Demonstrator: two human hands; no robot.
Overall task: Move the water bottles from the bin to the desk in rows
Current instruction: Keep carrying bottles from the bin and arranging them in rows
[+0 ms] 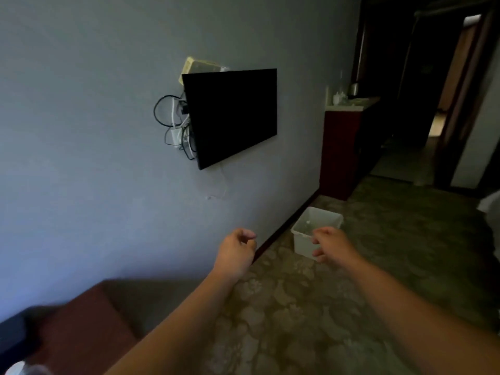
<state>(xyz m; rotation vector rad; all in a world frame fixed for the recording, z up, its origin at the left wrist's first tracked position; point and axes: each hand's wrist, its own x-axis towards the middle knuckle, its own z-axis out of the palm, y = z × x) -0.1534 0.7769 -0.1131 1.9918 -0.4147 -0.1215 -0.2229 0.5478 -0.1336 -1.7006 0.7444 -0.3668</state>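
A white plastic bin [328, 218] stands on the patterned carpet beside the wall. Inside it a clear water bottle [307, 226] with a white cap shows faintly. My right hand [328, 243] is stretched out in front of the bin's near side, fingers loosely curled, holding nothing. My left hand [238, 249] hangs in the air to the left of the bin, near the wall, fingers loosely curled and empty. The reddish-brown desk [75, 334] is at the bottom left, with the blurred top of a bottle [25, 369] at the frame's lower left corner.
A black TV [231, 115] with tangled cables hangs on the grey wall. A dark red cabinet [342, 147] with a kettle and cups stands further along the wall. Beyond it a dark hallway and doorway open at the upper right. Patterned carpet covers the floor.
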